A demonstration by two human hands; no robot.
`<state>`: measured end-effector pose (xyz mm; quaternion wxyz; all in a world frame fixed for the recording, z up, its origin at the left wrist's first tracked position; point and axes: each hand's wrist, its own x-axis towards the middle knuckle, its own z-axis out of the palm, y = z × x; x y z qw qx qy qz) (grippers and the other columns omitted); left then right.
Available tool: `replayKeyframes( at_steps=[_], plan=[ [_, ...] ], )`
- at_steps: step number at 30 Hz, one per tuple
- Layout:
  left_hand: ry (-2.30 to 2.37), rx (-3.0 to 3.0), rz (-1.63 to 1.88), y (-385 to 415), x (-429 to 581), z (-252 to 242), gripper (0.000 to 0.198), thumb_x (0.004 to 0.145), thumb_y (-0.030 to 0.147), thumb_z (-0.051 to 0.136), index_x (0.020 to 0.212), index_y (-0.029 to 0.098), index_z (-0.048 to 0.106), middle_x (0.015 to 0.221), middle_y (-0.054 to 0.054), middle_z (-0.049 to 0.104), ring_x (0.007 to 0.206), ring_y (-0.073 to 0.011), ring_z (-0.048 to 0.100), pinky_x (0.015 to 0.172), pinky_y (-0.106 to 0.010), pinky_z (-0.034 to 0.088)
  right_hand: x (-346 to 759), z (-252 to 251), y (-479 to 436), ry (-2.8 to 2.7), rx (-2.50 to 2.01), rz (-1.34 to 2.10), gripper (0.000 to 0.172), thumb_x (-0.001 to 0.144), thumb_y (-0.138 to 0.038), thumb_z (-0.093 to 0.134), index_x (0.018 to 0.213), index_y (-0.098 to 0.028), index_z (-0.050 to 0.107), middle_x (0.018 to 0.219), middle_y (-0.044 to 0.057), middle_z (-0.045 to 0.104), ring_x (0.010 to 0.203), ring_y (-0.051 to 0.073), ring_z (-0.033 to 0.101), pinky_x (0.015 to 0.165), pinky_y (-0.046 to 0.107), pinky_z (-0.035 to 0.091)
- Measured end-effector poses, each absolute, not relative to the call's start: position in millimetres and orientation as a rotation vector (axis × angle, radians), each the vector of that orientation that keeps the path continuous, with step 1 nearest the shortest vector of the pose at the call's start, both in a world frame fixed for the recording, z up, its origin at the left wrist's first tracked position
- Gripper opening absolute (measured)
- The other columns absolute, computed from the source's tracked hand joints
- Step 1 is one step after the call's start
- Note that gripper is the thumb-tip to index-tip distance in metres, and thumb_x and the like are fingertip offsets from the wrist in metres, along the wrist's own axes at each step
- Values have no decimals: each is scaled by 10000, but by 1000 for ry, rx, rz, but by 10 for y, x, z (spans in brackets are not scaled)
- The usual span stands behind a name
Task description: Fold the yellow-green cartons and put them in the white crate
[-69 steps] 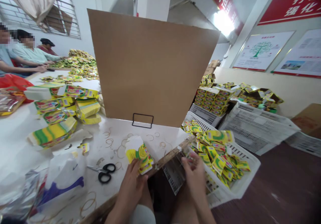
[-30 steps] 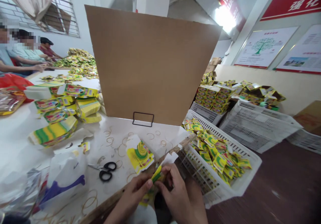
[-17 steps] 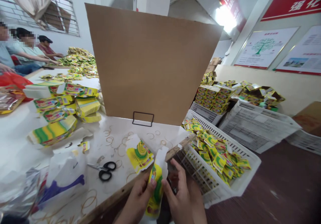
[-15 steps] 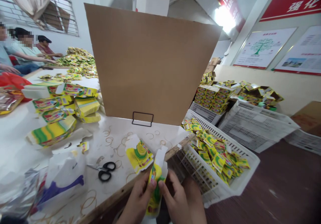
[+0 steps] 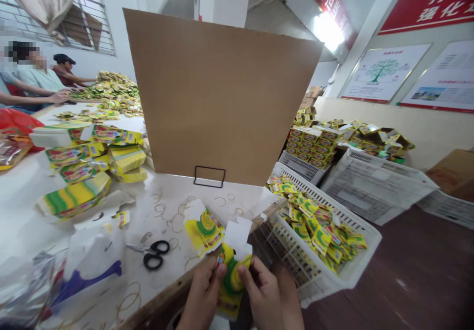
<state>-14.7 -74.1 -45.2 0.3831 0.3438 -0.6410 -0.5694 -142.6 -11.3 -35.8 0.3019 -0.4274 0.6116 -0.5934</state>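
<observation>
Between my two hands is a yellow-and-green printed carton (image 5: 232, 281), with its white flaps standing up at the far end. My left hand (image 5: 206, 283) grips its left edge, thumb on the printed face. On the right edge, my right hand (image 5: 263, 286) pinches it the same way. The carton is held over the table's front edge. Just beyond it, a flat yellow carton (image 5: 203, 227) lies on the white table (image 5: 163, 231). Black-handled scissors (image 5: 153, 254) rest to the left of that carton.
A large cardboard sheet (image 5: 225, 98) stands upright on the table. Stacks of flat cartons (image 5: 74, 194) and a plastic bag (image 5: 92, 266) lie left. Right of the table, a white crate (image 5: 365, 275) holds many small cartons. Several people sit at the far left.
The carton in my hands has turned and opened wider, so more of its printed face and white flaps shows. My right hand has shifted slightly to the right.
</observation>
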Motion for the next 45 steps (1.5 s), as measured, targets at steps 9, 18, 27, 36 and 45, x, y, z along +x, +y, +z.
replayKeyframes(
  at_steps=[9,18,27,36,45],
  plan=[
    [-1575,677,-1677,-724,-114,-333,611,855,343,528,1375,190,246,1172,-159,626,1061,-260,606,929,-399,462,-1454,-268,-94,1601,-1173,-1694,277,815,-392,584,1036,-228,559,889,49,676,780,201,654,706,286,539],
    [-1536,368,-1999,-765,-20,-205,402,819,385,589,1176,237,477,1036,-87,662,1019,-243,606,858,-340,465,-1617,22,22,1675,-1364,-1329,287,853,-452,511,927,-225,670,798,40,704,707,201,649,637,256,519],
    [-1502,320,-2059,-716,-51,-238,604,810,417,602,1312,246,313,1032,-112,661,946,-251,632,859,-391,455,-1641,-41,-21,1645,-1406,-1449,217,867,-387,527,826,-216,654,754,17,649,695,172,617,646,234,492],
    [-1536,461,-1909,-735,-65,-270,464,801,376,613,1219,208,501,1044,-116,677,940,-247,641,830,-354,490,-1673,13,-2,1664,-1513,-1604,397,848,-530,486,858,-229,744,878,95,688,851,245,650,752,338,536],
    [-1696,561,-1735,-704,-77,-310,435,850,294,538,1276,216,491,1253,-129,599,1139,-257,564,978,-377,436,-1601,-106,-34,1752,-1352,-1283,258,785,-307,616,1031,-232,617,682,1,715,587,191,661,538,250,500]
  ],
)
